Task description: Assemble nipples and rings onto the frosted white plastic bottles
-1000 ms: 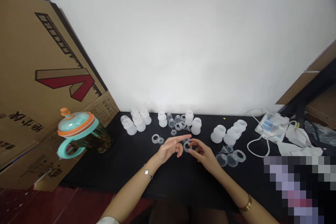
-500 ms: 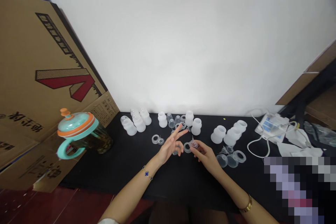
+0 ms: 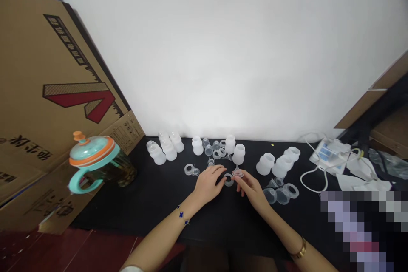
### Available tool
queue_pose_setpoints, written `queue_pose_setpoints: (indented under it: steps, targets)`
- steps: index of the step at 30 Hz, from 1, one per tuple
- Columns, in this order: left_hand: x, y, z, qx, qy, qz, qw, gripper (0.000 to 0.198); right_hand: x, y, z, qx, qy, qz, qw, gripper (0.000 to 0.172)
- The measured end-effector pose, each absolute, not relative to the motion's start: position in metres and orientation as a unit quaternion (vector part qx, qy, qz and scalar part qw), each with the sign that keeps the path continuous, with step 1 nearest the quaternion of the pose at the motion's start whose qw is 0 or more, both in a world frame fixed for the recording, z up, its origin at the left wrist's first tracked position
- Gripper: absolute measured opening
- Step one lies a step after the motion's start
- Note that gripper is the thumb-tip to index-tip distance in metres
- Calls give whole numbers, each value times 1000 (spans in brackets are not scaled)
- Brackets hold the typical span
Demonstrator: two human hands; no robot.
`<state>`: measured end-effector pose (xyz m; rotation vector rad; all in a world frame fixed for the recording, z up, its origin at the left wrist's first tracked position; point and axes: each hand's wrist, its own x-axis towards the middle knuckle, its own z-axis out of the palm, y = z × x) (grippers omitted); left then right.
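My right hand [image 3: 253, 190] pinches a clear bottle nipple [image 3: 238, 173] between thumb and fingertips, its narrow tip pointing up. Just left of it a translucent ring [image 3: 228, 179] lies on the black table. My left hand [image 3: 208, 183] is low over the table beside that ring, back up, thumb and curved fingers apart; what is under the palm is hidden. Beyond my hands stand white baby bottles [image 3: 239, 154], with clear dome caps [image 3: 208, 150], more rings [image 3: 216, 154] and another nipple [image 3: 211, 162] around them. A ring [image 3: 189, 169] and nipple [image 3: 195, 171] lie further left.
Capped bottles [image 3: 158, 153] stand at the left back. Uncapped bottles [image 3: 265, 164] and loose caps [image 3: 282, 196] are on the right. A teal-lidded jug [image 3: 95, 159] stands beside a cardboard box [image 3: 47, 93]. A white cable [image 3: 314, 188] and papers [image 3: 363, 178] occupy the far right.
My left hand has come down to the table with its fingers curving downward from a raised, spread pose. My right hand still holds the nipple, now turned more tip-up.
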<state>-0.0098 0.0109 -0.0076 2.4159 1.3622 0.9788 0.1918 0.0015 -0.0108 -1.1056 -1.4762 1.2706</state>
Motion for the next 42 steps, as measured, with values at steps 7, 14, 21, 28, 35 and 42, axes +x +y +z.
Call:
queue_pose_setpoints:
  steps: [7,14,21,28,35,42]
  targets:
    - [-16,18,-10,794,500,341,53,30,192,0,-9,-458,-595,497,436,50]
    - [-15,14,-3,808,462,355,86,28,193,-1,-8,-457,-606,492,426,47]
    - [-5,9,-9,859,412,267,146,30,193,0,-10,-459,-608,486,428,47]
    - [-8,12,-16,859,429,241,142,33,193,-1,-11,-459,-612,486,423,45]
    - [-8,13,-20,854,445,232,140,25,193,0,-12,-461,-611,484,423,47]
    - [-7,13,-16,814,462,282,212,7,194,1,-15,-452,-610,493,426,44]
